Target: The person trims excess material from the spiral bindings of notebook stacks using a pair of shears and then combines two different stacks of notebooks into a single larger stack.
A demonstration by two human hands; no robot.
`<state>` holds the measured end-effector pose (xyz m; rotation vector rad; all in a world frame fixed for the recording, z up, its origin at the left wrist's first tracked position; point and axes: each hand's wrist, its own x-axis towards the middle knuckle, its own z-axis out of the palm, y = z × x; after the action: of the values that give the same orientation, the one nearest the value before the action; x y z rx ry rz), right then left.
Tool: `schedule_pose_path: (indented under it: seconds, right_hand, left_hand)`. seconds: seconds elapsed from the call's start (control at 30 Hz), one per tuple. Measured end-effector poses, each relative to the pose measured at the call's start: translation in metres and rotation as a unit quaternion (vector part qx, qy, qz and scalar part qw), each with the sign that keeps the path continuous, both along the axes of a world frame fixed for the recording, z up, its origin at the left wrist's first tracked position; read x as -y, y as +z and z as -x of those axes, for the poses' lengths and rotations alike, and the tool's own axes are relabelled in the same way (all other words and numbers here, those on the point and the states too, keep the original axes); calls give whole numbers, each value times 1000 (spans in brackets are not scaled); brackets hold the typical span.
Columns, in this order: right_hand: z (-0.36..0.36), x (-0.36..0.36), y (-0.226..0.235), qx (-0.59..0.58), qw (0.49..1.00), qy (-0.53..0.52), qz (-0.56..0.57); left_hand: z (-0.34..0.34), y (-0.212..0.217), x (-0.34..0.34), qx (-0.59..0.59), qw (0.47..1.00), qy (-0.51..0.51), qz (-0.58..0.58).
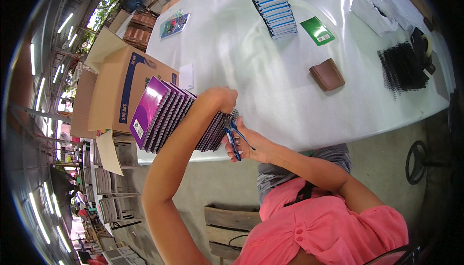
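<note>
My right hand (247,142) is closed around a pair of blue-handled pliers (234,142). The plier jaws reach up to the right end of a row of purple spiral notebooks (153,101), at their wire bindings. Just above the jaws my left hand (223,99) curls closed over that same end of the row; its fingertips are turned away, so what they pinch cannot be made out. Dark coil spines face me along the row, and my left forearm crosses in front of part of it. The leftmost notebook shows its shiny purple cover.
An open cardboard box (108,88) stands left of the notebooks. On the white table (217,38) are a tall stack of blue-edged notebooks (270,6), a green notebook (317,30), a brown wallet (327,75) and black binding coils (401,67). A wooden chair (227,224) is below.
</note>
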<state>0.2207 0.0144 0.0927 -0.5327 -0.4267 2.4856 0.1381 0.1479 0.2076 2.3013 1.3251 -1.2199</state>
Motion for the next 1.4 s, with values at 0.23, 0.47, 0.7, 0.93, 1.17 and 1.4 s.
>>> schedule_pose_path:
  seconds: [0.23,0.47,0.7,0.93,1.17,1.4]
  right_hand:
    - [3,-5,-9,-41,999,27,11]
    - [2,-9,-27,-66,997,46,-1]
    - [6,3,-11,-21,1000,-5,9]
    - [5,-1,-19,-23,1000,5,-5]
    - [5,1,-10,-9,1000,-9,7]
    - [4,-5,-25,-55,998,3,10]
  left_hand:
    - [10,-9,-5,-3,1000,-5,1]
    - [5,-16,-2,-21,999,-7,-42]
    - [7,-15,-5,-14,1000,7,-17]
    - [7,-18,-6,-15,1000,12,-11]
    - [6,-17,-5,-27,999,21,-9]
    - [3,-18,2,-12,999,-3,-45]
